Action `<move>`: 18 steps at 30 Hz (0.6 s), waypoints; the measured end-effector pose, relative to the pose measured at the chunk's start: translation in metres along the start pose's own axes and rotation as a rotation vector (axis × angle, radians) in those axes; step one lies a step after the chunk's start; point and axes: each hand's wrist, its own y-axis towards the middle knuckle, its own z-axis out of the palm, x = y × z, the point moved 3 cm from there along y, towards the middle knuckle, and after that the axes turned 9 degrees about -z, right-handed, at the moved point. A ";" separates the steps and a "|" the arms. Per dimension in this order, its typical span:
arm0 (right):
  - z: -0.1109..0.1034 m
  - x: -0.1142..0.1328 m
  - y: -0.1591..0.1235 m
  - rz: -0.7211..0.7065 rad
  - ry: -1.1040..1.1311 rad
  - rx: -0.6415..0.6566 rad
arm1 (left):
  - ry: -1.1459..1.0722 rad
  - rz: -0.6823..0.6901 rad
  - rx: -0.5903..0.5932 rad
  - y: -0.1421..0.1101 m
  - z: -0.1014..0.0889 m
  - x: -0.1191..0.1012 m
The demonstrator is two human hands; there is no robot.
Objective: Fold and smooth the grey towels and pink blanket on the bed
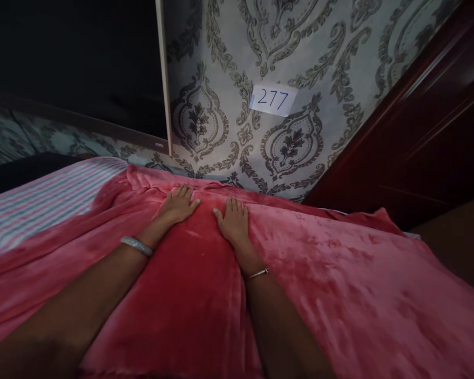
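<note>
A plush red-pink blanket (324,263) is spread in front of me, with folds and creases along its left part and far edge. My left hand (179,204) lies on it near the far edge, palm down with the fingers stretched out. A little to the right, my right hand (233,217) rests flat on the same blanket, its thumb held apart from the fingers. Neither hand grips anything. A wide bangle (136,245) circles the left wrist and a thin bracelet (259,273) the right one.
Striped cloth (55,195) shows beyond the blanket at the left. A dark television screen (75,63) hangs on the patterned wall (292,142), where a paper marked 277 (274,100) is stuck. Dark red glossy wood (411,131) slants down the right side.
</note>
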 end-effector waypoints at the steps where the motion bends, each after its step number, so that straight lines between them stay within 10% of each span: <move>1: 0.000 0.000 0.000 0.000 0.002 -0.001 | 0.002 -0.003 -0.001 0.000 0.000 0.000; 18: -0.003 0.005 -0.002 -0.001 0.043 -0.027 | -0.055 -0.015 -0.045 -0.003 -0.001 0.000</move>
